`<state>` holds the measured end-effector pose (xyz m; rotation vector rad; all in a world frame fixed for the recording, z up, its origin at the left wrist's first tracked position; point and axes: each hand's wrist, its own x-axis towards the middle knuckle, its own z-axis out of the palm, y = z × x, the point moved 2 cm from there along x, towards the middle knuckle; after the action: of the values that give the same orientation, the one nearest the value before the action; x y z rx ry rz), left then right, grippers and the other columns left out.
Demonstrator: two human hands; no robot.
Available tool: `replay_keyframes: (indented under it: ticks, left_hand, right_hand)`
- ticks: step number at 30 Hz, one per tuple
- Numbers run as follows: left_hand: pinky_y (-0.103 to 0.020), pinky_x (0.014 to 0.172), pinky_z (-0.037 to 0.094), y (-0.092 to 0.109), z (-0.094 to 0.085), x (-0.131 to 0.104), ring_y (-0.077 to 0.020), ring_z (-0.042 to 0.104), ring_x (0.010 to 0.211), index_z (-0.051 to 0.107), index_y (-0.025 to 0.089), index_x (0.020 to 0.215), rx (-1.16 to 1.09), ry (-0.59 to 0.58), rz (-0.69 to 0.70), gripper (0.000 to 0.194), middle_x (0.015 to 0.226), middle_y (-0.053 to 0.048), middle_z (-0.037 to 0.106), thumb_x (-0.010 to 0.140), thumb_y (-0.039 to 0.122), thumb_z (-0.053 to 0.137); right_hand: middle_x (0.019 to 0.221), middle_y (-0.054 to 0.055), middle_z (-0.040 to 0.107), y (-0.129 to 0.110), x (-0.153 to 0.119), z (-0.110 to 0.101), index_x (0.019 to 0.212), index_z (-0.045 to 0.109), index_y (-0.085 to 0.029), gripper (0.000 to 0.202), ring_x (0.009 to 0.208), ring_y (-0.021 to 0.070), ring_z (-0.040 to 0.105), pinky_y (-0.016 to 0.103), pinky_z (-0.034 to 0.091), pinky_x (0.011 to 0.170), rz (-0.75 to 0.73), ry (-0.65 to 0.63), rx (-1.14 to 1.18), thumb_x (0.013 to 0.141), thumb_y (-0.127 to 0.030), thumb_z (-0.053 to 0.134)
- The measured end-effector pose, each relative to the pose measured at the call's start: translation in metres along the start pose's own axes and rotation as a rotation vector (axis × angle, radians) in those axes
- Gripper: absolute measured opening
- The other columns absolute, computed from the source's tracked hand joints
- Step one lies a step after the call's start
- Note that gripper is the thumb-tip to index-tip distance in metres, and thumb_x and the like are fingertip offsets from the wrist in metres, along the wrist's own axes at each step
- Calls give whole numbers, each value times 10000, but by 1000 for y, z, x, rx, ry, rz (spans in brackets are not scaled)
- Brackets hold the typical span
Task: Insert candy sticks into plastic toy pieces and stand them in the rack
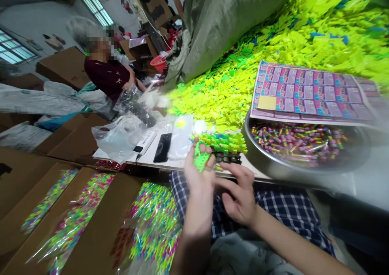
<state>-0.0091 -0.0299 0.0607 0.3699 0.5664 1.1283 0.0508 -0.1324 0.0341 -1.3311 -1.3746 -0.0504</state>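
My left hand (pixel 199 173) is turned palm up at the table edge, its fingers curled around a bright green plastic piece (pixel 201 156) with a toothed edge. To its right, my right hand (pixel 240 192) has its fingers partly stretched and apart. Its fingertips are close to a small yellow bit (pixel 219 168) beside my left hand; whether they touch it I cannot tell. Just beyond both hands lies a row of yellow-green pieces (pixel 226 142) on a dark rack (pixel 227 157).
A heap of yellow-green plastic pieces (pixel 219 100) covers the table behind. On the right stands a metal basin (pixel 258 155) of small wrapped sticks under printed sheets (pixel 310 90). A black phone (pixel 162 147) lies left. Cartons (pixel 100 222) hold bagged pieces. Another person (pixel 103 72) sits at the far left.
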Motion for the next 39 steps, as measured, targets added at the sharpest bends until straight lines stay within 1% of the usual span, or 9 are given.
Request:
replay_keyframes:
  ticks: [3, 5, 8, 10, 13, 18, 25, 32, 39]
  left_hand:
    - [-132, 373, 289, 0, 0, -2, -59, 449, 510, 559, 170, 941, -9, 2, 12, 177, 615, 20, 443, 816, 198, 437]
    - [-134, 378, 289, 0, 1, -3, -57, 454, 516, 556, 166, 950, -15, -14, 30, 177, 620, 21, 450, 810, 189, 450]
    - [-144, 393, 299, 0, 1, -6, -59, 469, 525, 559, 173, 955, -1, -18, 44, 177, 624, 27, 459, 801, 204, 478]
    - [-149, 420, 326, -3, 1, -7, -68, 506, 563, 565, 191, 966, 28, 0, 47, 186, 639, 30, 475, 795, 225, 499]
    - [-158, 470, 374, -7, 1, -10, -90, 562, 654, 574, 218, 992, 101, 63, 57, 211, 688, 27, 515, 789, 255, 527]
    - [-146, 463, 382, -11, 2, -11, -93, 572, 687, 581, 216, 1000, 126, 50, 11, 222, 715, 16, 546, 786, 255, 539]
    - [-247, 724, 470, -21, 3, -9, -73, 558, 607, 583, 207, 920, 45, 16, -172, 154, 660, 45, 529, 775, 254, 553]
    - [-302, 818, 472, -16, 5, -9, -95, 556, 653, 587, 211, 857, 57, 83, -132, 93, 663, 28, 539, 767, 223, 564]
    - [-279, 863, 452, -19, -2, -4, -65, 544, 632, 590, 214, 857, 55, 48, -102, 92, 624, 51, 505, 790, 216, 527]
  right_hand:
    - [1080, 30, 594, 2, 3, 1, 833, 654, -278, 232, 998, 257, 454, 424, 344, 827, -19, -15, 37, 733, -159, 482]
    - [988, 22, 625, 8, 4, 2, 745, 634, -263, 213, 944, 239, 485, 421, 347, 823, 55, 34, 72, 745, -124, 473]
    - [1013, 51, 609, 20, 2, 10, 919, 595, -238, 187, 961, 237, 511, 434, 362, 868, 261, 34, 180, 751, -179, 539]
    - [1061, 75, 596, 29, 1, 18, 1071, 535, -211, 320, 982, 231, 533, 413, 408, 865, 438, -60, 346, 757, -254, 577]
    - [1039, 70, 630, 37, 0, 25, 1055, 570, -199, 293, 930, 214, 583, 356, 477, 794, 634, -207, 536, 784, -311, 566]
    - [977, 44, 673, 38, 3, 16, 968, 662, -218, 217, 895, 208, 610, 345, 484, 804, 561, -270, 600, 788, -306, 577]
    - [889, 24, 684, 36, 7, 15, 971, 669, -207, 246, 820, 207, 623, 316, 501, 733, 591, -281, 667, 786, -344, 582]
    - [856, 44, 651, 33, 11, 15, 1011, 661, -228, 241, 832, 195, 594, 316, 468, 771, 458, -254, 617, 823, -314, 539]
    - [823, 40, 664, 43, 11, 20, 1012, 664, -214, 271, 762, 184, 603, 306, 482, 708, 440, -276, 621, 816, -357, 542]
